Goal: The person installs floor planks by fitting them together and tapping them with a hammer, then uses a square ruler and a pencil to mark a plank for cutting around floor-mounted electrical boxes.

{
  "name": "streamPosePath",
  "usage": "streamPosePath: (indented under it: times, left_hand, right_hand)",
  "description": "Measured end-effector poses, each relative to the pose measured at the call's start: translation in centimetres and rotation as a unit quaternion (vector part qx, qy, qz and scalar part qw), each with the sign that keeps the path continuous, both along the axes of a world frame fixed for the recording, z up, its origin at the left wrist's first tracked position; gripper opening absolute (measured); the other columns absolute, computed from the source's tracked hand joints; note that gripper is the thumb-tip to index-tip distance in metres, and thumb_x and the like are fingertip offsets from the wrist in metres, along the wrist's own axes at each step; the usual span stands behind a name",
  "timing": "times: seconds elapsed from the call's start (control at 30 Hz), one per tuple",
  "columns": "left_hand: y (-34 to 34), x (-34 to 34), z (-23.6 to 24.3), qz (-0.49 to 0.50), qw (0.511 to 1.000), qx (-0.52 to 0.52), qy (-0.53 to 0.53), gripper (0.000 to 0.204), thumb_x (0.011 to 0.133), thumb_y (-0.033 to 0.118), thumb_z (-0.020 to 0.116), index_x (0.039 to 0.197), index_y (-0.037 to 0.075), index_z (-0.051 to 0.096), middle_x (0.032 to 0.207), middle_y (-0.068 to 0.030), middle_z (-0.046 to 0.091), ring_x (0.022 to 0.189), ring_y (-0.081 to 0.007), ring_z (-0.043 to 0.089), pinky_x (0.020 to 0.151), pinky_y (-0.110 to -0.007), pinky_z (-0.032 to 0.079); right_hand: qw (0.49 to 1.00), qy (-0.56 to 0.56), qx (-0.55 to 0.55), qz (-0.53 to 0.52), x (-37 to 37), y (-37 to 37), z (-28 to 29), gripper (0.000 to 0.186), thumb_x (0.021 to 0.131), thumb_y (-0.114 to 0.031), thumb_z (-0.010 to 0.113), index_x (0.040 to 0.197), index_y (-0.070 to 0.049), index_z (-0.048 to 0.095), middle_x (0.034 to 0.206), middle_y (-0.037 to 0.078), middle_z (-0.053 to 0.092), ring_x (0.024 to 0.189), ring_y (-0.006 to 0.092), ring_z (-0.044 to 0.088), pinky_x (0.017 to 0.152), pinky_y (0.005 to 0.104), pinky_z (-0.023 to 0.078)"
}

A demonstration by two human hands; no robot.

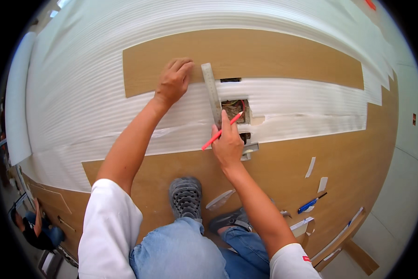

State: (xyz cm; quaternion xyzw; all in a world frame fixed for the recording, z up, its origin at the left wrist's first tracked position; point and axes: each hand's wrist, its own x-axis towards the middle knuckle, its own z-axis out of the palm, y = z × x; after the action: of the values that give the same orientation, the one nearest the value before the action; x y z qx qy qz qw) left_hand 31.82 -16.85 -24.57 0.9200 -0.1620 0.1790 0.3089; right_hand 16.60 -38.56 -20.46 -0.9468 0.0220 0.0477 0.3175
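Observation:
My right hand [228, 145] is closed around a red pencil [213, 139], its tip over a rough floor opening [232, 110] with wires in it. The same hand touches the near end of a steel ruler [210, 88]. That ruler lies lengthwise away from me, its far end on a loose wood-look plank [246, 51]. On the left, my left hand [172, 83] rests over the plank's near edge with its fingers curled together; whatever is under them is hidden. A smaller dark opening [231, 80] shows at the plank's edge.
White ribbed foam underlay [78, 107] spreads beyond the laid flooring [334, 158]. A metal piece [250, 149] sits by the nearest opening. At right lie a blue utility knife [311, 203], pale offcuts and plank strips [361, 256]. Another person [36, 228] crouches far left.

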Motion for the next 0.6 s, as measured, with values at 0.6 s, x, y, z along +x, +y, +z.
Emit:
streamPosePath:
  times: [0.6]
  left_hand:
    - [1.0, 0.6, -1.1, -0.102, 0.99, 0.095, -0.006, 0.044, 0.086, 0.001, 0.066, 0.127, 0.012, 0.075, 0.143, -0.0024, 0.067, 0.131, -0.0262, 0.061, 0.11, -0.041, 0.051]
  right_hand:
    - [0.998, 0.004, -0.044, -0.042, 1.7, 3.6, -0.9, 0.053, 0.094, -0.02, 0.077, 0.143, -0.006, 0.062, 0.111, 0.019, 0.059, 0.093, 0.0393, 0.066, 0.072, 0.0482, 0.056]
